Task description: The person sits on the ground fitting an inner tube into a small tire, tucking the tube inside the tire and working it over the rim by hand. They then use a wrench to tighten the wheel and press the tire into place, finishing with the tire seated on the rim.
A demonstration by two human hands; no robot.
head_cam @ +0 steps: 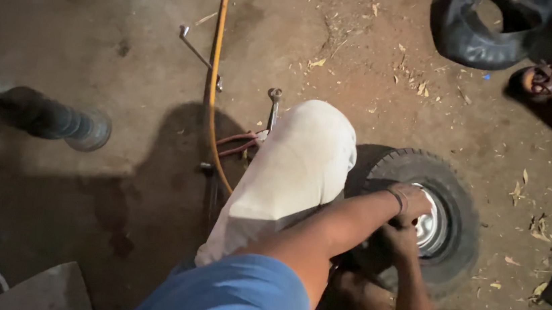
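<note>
Head view, looking down: one floor (101, 10) of packed brown dirt, dimly lit, strewn with dry leaf scraps at right and darkened by stains and shadow at left. One small wheel (451, 192), black treaded tyre on a bright metal rim, lies flat on the floor at centre right. One loose black inner tube (487, 34) lies at top right, well apart from the wheel. One dark ribbed cylinder (67, 121) lies on its side at left. One grey slab (47, 291) sits at the bottom left corner. One yellow hose (215, 68) runs from the top edge down past the person's knee (296, 157), clad in pale cloth. Two metal wrenches: one angled (198, 53) just beside the hose, one (273, 104) near the knee. Two hands, both at the wheel: left hand (413, 202), wristband on, curled over the near edge of the rim; right hand (399, 241) just below it on the tyre, fingers in shadow, grip not discernible. One sandalled foot (546, 80) of another person at top right.
</note>
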